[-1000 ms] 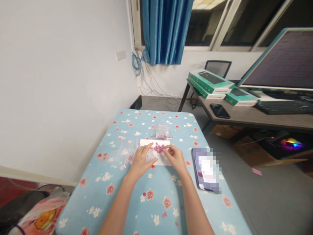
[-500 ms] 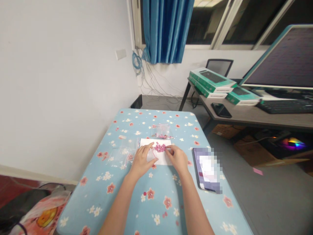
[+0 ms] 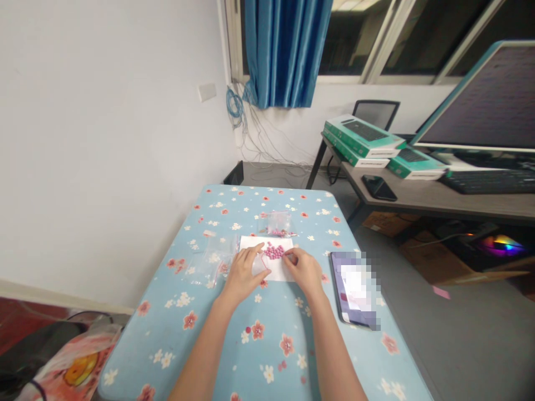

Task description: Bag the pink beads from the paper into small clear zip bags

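Pink beads [image 3: 275, 252] lie in a loose cluster on a sheet of white paper [image 3: 276, 275] on the table. Just left of them my left hand [image 3: 244, 273] rests at the paper, thumb and forefinger spread apart. A thin pink thread [image 3: 264, 262] runs in the gap between that thumb and forefinger. My right hand [image 3: 304, 271] is at the right edge of the bead cluster, thumb and forefinger pinched together. Whatever is between those fingertips is too small to make out.
A clear plastic bag [image 3: 215, 259] lies left of the paper. Behind it is a small bag with pink beads [image 3: 279, 224]. A tablet [image 3: 345, 301] lies near the table's right edge. At right, a desk holds keyboard boxes [image 3: 361, 136], a phone [image 3: 378, 187] and a monitor [image 3: 480, 100].
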Available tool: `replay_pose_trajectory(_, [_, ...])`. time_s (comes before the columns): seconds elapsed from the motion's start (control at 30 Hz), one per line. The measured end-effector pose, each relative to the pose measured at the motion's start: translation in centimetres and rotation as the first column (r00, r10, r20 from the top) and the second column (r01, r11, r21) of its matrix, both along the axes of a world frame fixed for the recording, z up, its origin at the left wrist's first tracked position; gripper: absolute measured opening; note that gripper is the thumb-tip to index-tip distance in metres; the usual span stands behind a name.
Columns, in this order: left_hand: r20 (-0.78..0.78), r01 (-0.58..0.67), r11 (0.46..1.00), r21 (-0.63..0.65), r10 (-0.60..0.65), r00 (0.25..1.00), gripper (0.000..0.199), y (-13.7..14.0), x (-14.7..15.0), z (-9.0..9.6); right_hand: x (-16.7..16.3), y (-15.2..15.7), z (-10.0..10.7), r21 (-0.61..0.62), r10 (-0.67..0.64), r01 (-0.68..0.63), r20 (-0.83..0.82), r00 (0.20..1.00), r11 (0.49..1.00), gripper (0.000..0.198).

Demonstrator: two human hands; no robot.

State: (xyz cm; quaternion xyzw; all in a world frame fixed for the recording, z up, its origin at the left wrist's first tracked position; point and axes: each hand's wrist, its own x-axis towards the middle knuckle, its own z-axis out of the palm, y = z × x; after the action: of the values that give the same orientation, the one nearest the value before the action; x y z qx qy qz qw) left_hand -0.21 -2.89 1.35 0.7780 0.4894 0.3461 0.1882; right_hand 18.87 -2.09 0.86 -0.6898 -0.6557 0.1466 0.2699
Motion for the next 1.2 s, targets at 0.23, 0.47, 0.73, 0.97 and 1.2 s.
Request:
replay_pose_trajectory(0.23, [-0.007, 0.007, 1.0, -0.005, -0.007, 1.0, 0.068, 0.0, 0.0, -0.1, 0.2, 0.1, -0.1, 0.031, 0.106, -0.101, -0.307, 0.946, 0.994, 0.022])
replay_pose_trajectory(0.47, [-0.012, 0.044, 0.999, -0.013, -0.044, 0.999, 0.072, -0.1, 0.2, -0.3, -0.4, 0.1, -0.1, 0.049, 0.278, -0.326, -0.651, 0.707, 0.944, 0.023])
replay_pose_trajectory(0.73, [-0.008, 0.059, 0.998, -0.01, -0.059, 0.998, 0.076, -0.2, 0.3, -0.1, -1.0, -0.1, -0.4, 0.008, 0.283, -0.39, -0.701, 0.654, 0.921, 0.019])
replay_pose_trajectory(0.97, [-0.015, 0.054, 0.999, -0.006, -0.054, 0.998, 0.075, -0.2, 0.3, -0.2, -0.4, 0.2, -0.6, 0.029, 0.224, -0.247, -0.53, 0.818, 0.969, 0.023])
replay_pose_trajectory(1.2, [-0.011, 0.041, 0.999, -0.004, -0.041, 0.999, 0.074, -0.3, 0.3, 0.1, 0.3, 0.2, -0.4, 0.007, 0.078, -0.078, -0.132, 0.988, 0.997, 0.027])
